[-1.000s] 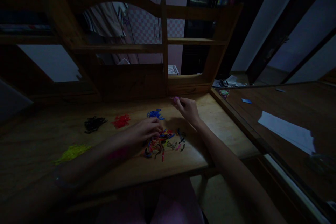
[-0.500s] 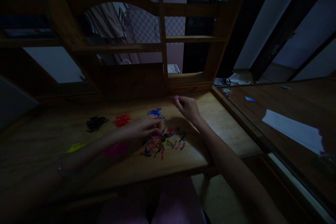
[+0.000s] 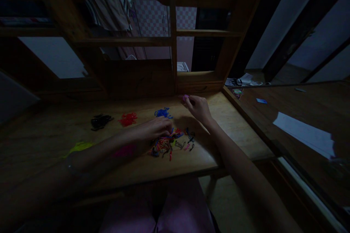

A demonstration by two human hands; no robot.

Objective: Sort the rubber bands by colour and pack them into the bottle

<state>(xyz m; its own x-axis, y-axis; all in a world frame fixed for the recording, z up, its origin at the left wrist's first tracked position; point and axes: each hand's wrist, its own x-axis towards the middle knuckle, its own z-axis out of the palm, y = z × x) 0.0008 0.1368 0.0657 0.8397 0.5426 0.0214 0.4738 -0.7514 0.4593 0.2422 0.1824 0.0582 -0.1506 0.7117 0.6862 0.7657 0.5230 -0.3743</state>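
Note:
My left hand [image 3: 160, 126] reaches down over a mixed heap of small coloured elastic bands [image 3: 164, 146]. Its fingers are curled together at the heap's upper edge, and what lies between the fingertips is hidden. Farther right and higher, my right hand [image 3: 198, 107] pinches small purple-pink elastic bands [image 3: 185, 97] between thumb and forefinger. Single-colour piles lie around: blue bands [image 3: 163, 113] just beyond my left hand, red bands [image 3: 128, 119] and black bands [image 3: 100, 121] to the left. Magenta bands [image 3: 124, 150] and yellow bands [image 3: 80, 147] are partly covered by my left forearm.
The wooden desk [image 3: 191, 162] has a shelf frame [image 3: 125, 42] along its back and a raised edge on the right. Beyond that edge, a brown surface [image 3: 295, 103] carries white paper [image 3: 304, 134] and a small blue card [image 3: 261, 101]. The room is dim.
My left hand has shifted slightly right across the mixed heap, its fingers lower. The right hand keeps its pinch on the purple-pink bands. The whole view has tilted a little downward.

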